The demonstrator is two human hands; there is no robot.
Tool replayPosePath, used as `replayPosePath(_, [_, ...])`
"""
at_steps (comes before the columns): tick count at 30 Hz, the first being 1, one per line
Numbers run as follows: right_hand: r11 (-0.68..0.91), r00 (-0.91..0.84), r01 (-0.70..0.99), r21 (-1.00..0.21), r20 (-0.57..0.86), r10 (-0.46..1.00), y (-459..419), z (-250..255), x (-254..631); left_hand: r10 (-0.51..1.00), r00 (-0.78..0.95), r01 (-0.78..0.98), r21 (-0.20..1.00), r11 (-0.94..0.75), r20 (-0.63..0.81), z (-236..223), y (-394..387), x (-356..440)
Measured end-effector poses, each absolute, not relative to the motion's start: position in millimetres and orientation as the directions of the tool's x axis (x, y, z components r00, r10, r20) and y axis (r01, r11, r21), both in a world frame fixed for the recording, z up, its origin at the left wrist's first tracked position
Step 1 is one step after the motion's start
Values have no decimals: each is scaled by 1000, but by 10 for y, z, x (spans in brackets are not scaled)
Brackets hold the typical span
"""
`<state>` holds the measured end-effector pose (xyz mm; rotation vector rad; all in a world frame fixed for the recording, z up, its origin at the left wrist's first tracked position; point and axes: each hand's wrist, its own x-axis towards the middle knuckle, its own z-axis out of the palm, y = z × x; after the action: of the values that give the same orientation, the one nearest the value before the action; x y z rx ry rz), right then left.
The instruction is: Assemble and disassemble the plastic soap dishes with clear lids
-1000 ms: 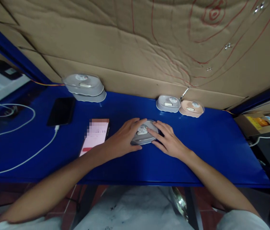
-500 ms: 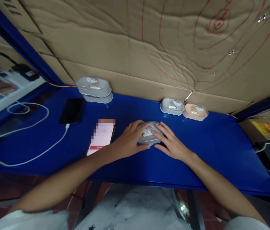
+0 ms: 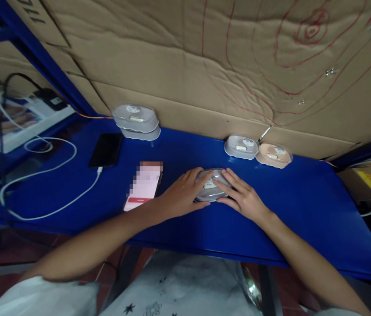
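Note:
A grey oval container with a clear lid and a round white label (image 3: 210, 183) rests on the blue table in front of me. My left hand (image 3: 188, 191) wraps round its left side, thumb at the near edge and fingers over the far rim. On the other side my right hand (image 3: 241, 193) grips it, thumb near the front and fingers across the lid. Both hands cover part of the container, so its ends are hidden. Left of my left hand lies a phone with a lit, partly blurred screen (image 3: 144, 186).
Two stacked grey containers (image 3: 136, 120) stand at the back left. A grey container (image 3: 241, 147) and a peach container (image 3: 273, 155) sit against the cardboard wall (image 3: 172, 83). A dark phone (image 3: 105, 150), a white cable (image 3: 73, 210) and a cardboard box (image 3: 366, 182) are also around.
The camera view has turned slightly left, so everything appears shifted to the right. Both hands stay on the grey container in nearly the same grip.

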<state>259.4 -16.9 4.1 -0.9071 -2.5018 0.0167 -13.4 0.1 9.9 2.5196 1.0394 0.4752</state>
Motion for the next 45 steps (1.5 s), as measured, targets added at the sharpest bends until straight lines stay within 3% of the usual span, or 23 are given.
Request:
replayPosePath(5, [758,-672,629,-174,368,643,-181,50,2602,731,665,623,425,-657,154,116,-5,-107])
replayPosePath(13, [726,-635,685,-53,445,631,-207,4,2554,753,635,637,435,-636,172,99,12,-120])
replayPosePath(20, [720,-611,672,-174,418,672,-179,-16,2578,787,599,608,556,-567,147,128,18,-119])
replayPosePath(26, [705,-563,638,-309,437,701,-133,-65,2623,787,598,610,549,-571,155,126,30,-119])
replayPosePath(31, [728,-621,667,-159,422,661,-114,-19,2597,780,610,642,489,-590,140,80,62,-152])
replayPosePath(35, [745,-629,648,-158,441,641,-113,10,2582,769,630,650,468,-599,110,86,81,-176])
replayPosePath(38, [737,-625,655,-168,427,653,-152,69,2641,756,648,617,518,-593,93,138,58,-172])
replayPosePath(41, [673,-581,718,-179,378,721,-268,151,2872,760,646,590,581,-561,77,193,13,-167])
replayPosePath(45, [493,-424,858,-144,343,838,-534,171,3594,769,634,635,517,-575,76,198,-10,-176])
